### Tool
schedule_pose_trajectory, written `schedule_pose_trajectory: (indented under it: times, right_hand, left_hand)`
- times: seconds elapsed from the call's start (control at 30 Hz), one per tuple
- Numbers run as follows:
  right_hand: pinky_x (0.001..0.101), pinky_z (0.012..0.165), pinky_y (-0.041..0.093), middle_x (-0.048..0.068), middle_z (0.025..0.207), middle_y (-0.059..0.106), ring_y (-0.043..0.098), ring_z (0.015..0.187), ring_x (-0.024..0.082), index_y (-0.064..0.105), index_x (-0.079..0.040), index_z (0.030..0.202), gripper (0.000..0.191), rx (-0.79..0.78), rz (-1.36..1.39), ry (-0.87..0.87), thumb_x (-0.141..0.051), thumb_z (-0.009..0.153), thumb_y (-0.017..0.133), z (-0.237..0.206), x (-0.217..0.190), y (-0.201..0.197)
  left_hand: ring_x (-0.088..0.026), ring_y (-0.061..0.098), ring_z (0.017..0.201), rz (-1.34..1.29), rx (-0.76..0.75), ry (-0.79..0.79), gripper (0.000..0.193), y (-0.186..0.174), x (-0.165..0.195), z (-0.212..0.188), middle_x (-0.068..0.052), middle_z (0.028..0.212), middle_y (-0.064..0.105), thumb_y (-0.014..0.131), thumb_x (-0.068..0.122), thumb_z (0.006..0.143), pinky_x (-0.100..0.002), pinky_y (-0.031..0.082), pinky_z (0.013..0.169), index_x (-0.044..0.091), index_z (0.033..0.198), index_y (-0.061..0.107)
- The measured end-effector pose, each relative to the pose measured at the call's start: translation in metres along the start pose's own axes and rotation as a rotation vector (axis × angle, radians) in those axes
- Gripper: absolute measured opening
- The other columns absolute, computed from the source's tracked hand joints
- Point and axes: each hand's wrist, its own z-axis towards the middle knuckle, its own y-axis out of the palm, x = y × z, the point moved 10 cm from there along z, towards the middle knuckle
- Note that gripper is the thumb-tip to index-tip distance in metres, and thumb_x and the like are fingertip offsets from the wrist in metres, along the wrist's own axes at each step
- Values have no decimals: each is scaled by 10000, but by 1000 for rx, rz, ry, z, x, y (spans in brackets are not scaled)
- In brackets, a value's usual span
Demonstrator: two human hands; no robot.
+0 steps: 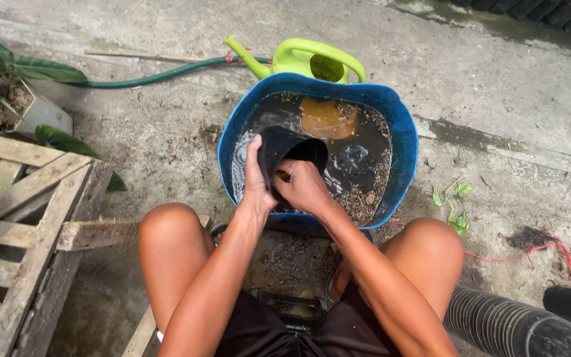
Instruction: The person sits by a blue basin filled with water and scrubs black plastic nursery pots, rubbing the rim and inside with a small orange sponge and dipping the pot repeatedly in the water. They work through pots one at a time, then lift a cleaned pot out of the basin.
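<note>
A black plastic pot (292, 153) is held tilted over the near left part of a blue tub (404, 142), its open mouth turned up and away from the person. The left hand (256, 178) lies flat along the pot's outer wall, fingers stretched upward and wrapped on it. The right hand (304, 186) is closed over the pot's near rim, with fingers that seem to reach inside — how far in cannot be told. Both hands sit just inside the tub's near edge.

The tub holds murky brown water strewn with bits of debris, thickest along the right and near sides. An orange-brown object (326, 118) lies submerged toward the far rim, well apart from the pot. The middle and right of the water surface stay open.

Touching or just behind the tub's far rim stands a lime-green watering can (302, 58), spout pointing left, with a green hose (153, 74) running off to the left on the concrete floor (510, 86). A wooden pallet (21, 218) crowds the left — the person's knees flank the tub's near side. To the right lie a small leafy sprig (456, 205) and a red cord (550, 248), with a black ribbed pipe (510, 327) at the lower right.
</note>
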Motion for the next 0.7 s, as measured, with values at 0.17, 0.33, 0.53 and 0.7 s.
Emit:
schedule_pose_trajectory:
  times: [0.17,0.33,0.53,0.7]
  right_hand:
    - [458,678,559,158,879,756,727,782,340,779,-64,849,127,-15,-345,-190,-87,758,695,-15,-4,10]
    - [439,641,561,173,832,716,713,775,313,738,-26,736,101,221,-844,-289,-91,678,687,5,22,17]
    - [450,643,562,178,798,712,705,734,329,746,-10,753,114,342,-713,-366,-87,686,695,2,17,24]
    - [436,667,587,244,799,740,750,709,339,763,18,868,172,-26,15,-58,-87,740,715,5,25,28]
  left_hand:
    - [-247,708,984,-32,0,-6,529,-12,-5,9,-74,1134,734,655,553,897,-422,540,946,114,1189,694]
    - [-196,704,1041,35,27,-15,449,-18,-21,6,-39,1145,743,654,488,923,-386,533,1000,125,1185,696]
    - [-216,704,1017,54,18,39,471,-20,-5,4,-74,1126,754,652,486,926,-380,537,985,81,1161,713]
    - [-235,699,998,53,57,98,468,-23,4,5,-79,1103,745,637,492,926,-414,534,943,88,1153,700]
